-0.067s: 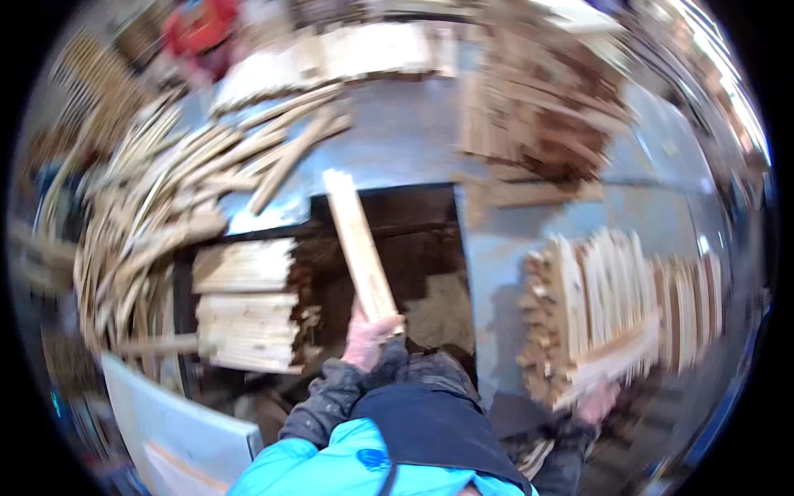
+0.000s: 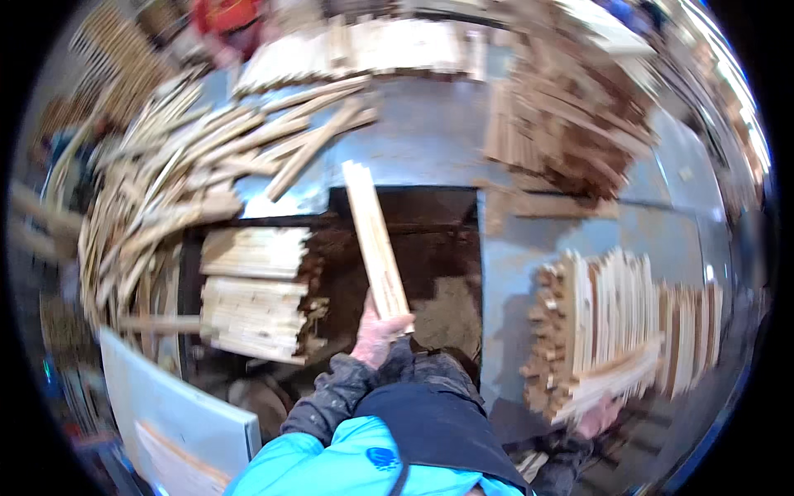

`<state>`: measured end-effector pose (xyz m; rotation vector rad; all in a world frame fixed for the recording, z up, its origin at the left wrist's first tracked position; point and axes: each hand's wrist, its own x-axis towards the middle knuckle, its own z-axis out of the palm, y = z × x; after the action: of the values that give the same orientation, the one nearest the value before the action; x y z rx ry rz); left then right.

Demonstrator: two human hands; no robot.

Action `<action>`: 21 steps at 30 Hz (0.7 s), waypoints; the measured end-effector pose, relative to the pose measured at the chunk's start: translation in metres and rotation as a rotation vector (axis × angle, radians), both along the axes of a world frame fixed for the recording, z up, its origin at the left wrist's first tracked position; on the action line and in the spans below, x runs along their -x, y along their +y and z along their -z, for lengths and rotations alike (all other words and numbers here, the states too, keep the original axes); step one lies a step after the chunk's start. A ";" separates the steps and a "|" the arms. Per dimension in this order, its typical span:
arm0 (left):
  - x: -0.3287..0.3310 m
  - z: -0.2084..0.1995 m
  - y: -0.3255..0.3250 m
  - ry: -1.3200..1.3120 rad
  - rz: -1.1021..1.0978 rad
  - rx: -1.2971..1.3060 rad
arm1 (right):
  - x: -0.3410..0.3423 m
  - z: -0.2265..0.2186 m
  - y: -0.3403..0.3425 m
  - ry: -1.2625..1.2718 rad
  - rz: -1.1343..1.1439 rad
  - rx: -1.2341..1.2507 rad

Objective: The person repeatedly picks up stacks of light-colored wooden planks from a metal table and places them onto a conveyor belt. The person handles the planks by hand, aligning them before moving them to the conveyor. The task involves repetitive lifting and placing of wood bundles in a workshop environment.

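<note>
The fingers [image 2: 402, 322] of the left hand [image 2: 376, 337] are closed around the near end of a pale slat [image 2: 376, 240], which slants away, its far end tipped slightly leftward, above a dark opening in the blue-grey worktop [image 2: 422, 140]. The right hand [image 2: 600, 416] is at the near edge of a stack of slats [image 2: 608, 318] on the right; it is blurred and partly hidden, so whether its fingers grip anything cannot be told. A smaller bundle [image 2: 691, 339] sits just beyond that stack. Left of the opening lie two bundles of pale slats, a far one [image 2: 255, 251] and a near one [image 2: 252, 318]. Past them sprawls a loose heap of strips [image 2: 153, 215]. Farther out are a row of pale slats [image 2: 405, 45], a browner pile [image 2: 571, 116] on the right and a person in red [image 2: 227, 15].
</note>
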<state>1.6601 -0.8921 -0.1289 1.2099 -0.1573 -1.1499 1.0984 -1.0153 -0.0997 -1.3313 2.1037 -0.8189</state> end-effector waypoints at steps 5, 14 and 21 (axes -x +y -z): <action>-0.037 0.016 0.004 -0.001 -0.189 0.048 | -0.212 -0.077 -0.033 -0.501 -0.310 0.063; -0.119 -0.006 0.065 -0.015 -0.493 -0.066 | -0.566 -0.011 -0.022 -0.280 -1.304 -0.649; -0.185 0.037 0.121 -0.084 -1.034 -0.117 | -0.633 0.013 -0.032 0.249 -1.624 -0.712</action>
<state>1.8455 -0.7710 -0.1659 1.1957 0.4424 -0.2019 1.7317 -1.0468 -0.1125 -2.0063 0.6429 0.7124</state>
